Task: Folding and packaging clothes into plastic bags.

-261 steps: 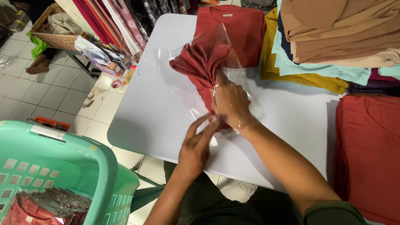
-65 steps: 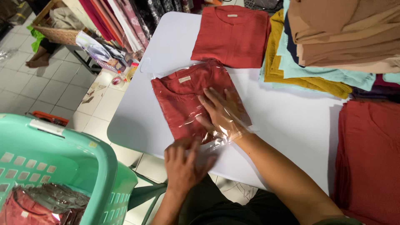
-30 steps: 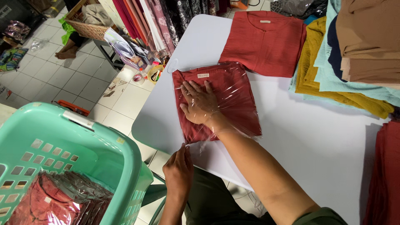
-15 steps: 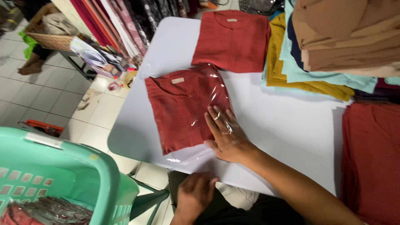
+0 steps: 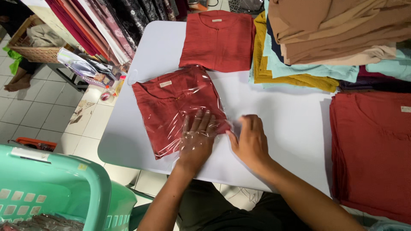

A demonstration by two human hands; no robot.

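Note:
A folded dark red shirt in a clear plastic bag (image 5: pixel 171 105) lies flat on the white table (image 5: pixel 282 124). My left hand (image 5: pixel 196 139) rests palm down on the bag's near right corner, fingers spread. My right hand (image 5: pixel 250 139) lies just to the right of the bag, thumb touching the bag's open flap at the shirt's edge. Neither hand grips anything.
Another red folded shirt (image 5: pixel 218 40) lies at the table's far side. Stacked folded clothes in tan, yellow and pale blue (image 5: pixel 325 38) fill the far right, and a red stack (image 5: pixel 372 149) the near right. A green laundry basket (image 5: pixel 55 192) stands at the lower left.
The bagged shirt has been turned and lies further right. My left hand came up from below the table edge onto the bag; my right hand slid off to the flap.

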